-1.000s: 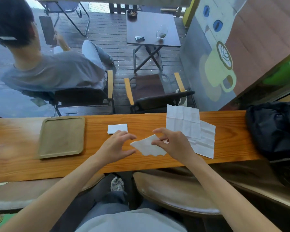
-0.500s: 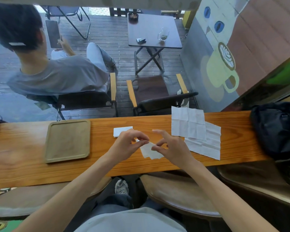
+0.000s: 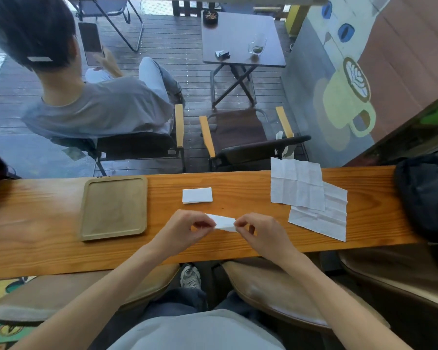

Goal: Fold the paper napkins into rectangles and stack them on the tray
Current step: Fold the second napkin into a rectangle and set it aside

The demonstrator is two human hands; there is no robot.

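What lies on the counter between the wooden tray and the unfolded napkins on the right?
In the head view, one folded napkin lies between the tray and the unfolded napkins, on bare wood.

Glossy grained wooden counter (image 3: pixel 238 246), matt pale wooden tray (image 3: pixel 86 205), creased soft white paper napkins (image 3: pixel 297 184).
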